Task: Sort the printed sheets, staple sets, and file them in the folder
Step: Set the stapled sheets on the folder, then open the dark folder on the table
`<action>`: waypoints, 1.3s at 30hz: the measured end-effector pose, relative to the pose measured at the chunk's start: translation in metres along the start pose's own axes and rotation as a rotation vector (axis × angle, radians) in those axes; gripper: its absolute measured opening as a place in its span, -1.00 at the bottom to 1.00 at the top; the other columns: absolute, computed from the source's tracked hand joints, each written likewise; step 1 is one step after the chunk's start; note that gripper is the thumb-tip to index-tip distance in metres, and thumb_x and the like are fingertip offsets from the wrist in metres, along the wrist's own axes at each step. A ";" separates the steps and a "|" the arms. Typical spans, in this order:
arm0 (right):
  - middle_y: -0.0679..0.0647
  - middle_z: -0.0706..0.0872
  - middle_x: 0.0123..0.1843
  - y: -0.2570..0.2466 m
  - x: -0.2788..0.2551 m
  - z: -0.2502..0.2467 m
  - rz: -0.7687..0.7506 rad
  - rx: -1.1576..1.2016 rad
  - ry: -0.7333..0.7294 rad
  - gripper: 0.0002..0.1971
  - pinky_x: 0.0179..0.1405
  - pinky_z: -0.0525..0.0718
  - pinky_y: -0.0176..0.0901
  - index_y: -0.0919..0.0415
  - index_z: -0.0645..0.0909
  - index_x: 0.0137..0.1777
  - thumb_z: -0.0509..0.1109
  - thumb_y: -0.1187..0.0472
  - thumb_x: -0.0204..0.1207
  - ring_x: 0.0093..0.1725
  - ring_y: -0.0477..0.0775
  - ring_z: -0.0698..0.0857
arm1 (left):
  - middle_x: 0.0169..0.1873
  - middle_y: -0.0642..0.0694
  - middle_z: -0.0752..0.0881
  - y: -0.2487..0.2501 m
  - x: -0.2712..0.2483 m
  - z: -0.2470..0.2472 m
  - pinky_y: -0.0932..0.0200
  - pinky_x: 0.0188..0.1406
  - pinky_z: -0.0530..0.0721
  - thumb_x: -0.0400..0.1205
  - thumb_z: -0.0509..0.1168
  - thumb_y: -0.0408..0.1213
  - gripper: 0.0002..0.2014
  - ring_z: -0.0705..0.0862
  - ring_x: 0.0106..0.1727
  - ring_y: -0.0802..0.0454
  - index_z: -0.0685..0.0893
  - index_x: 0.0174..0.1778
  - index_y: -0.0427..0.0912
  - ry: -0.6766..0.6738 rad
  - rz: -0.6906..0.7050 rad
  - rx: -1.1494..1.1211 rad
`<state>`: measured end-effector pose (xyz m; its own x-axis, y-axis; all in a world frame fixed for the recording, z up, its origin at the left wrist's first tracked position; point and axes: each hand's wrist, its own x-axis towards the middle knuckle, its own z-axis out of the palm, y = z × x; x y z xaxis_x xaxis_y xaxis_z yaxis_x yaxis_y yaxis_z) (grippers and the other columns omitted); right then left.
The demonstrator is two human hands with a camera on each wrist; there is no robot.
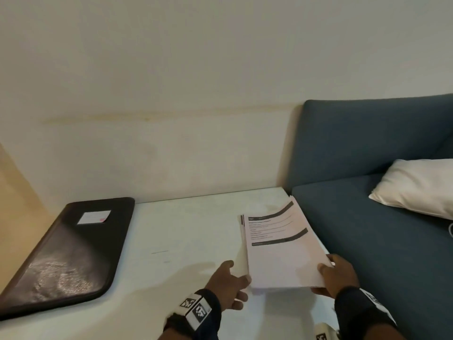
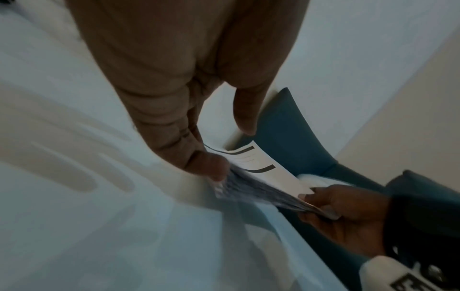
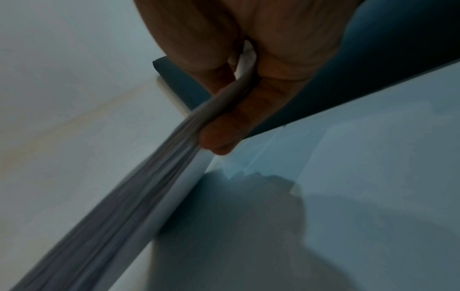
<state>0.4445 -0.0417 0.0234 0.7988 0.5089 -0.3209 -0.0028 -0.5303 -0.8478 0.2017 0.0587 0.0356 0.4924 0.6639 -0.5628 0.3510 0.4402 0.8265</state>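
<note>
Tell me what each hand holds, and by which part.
Both hold the stack of printed sheets: the right hand pinches its near right corner, thumb on top; the left hand curls its fingers at the near left corner.

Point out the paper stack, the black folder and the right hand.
paper stack [image 1: 277, 261], head view, blank lower half of the top sheet.
black folder [image 1: 73, 253], head view, middle of its cover.
right hand [image 1: 340, 273], head view, back of the hand.
</note>
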 end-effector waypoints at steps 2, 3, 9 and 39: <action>0.29 0.61 0.01 0.005 0.006 -0.002 0.004 -0.132 0.026 -0.88 -0.65 0.70 0.00 0.24 0.52 0.07 0.26 0.40 0.59 -0.25 0.24 0.64 | -0.03 -0.20 0.63 -0.010 -0.005 -0.016 0.17 -0.40 0.64 0.61 0.35 -0.28 -0.38 0.66 -0.27 -0.05 0.23 0.55 -0.11 0.036 0.044 0.135; 0.27 0.62 -0.05 0.006 0.007 -0.002 0.017 -0.194 0.025 -0.90 -0.65 0.71 0.03 0.24 0.51 0.06 0.26 0.37 0.59 -0.27 0.26 0.66 | -0.02 -0.19 0.64 -0.014 -0.008 -0.028 0.18 -0.40 0.64 0.60 0.36 -0.26 -0.42 0.67 -0.27 -0.04 0.28 0.52 -0.10 0.062 0.057 0.175; 0.29 0.72 0.09 0.005 0.005 0.003 0.092 -0.581 0.011 -0.66 0.02 0.77 0.21 0.30 0.63 0.15 0.37 0.05 0.52 0.03 0.35 0.73 | -0.12 -0.17 0.65 -0.030 -0.031 -0.106 0.19 -0.49 0.48 0.50 0.44 -0.29 -0.54 0.55 -0.32 -0.05 0.49 0.31 -0.15 0.188 0.046 0.210; 0.33 0.67 0.23 -0.122 -0.172 0.441 -0.049 -0.409 -0.596 -0.44 0.18 0.69 0.12 0.42 0.53 0.30 0.51 0.00 0.49 0.16 0.37 0.69 | -0.32 -0.20 0.60 -0.083 -0.090 -0.453 0.11 -0.41 0.59 0.62 0.35 -0.05 -0.63 0.57 -0.41 -0.10 0.57 -0.01 -0.35 0.647 -0.135 0.605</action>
<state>0.0417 0.2347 -0.0041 0.3280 0.7598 -0.5614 0.3424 -0.6495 -0.6789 -0.2329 0.2362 0.0247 -0.0646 0.9210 -0.3841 0.8233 0.2667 0.5010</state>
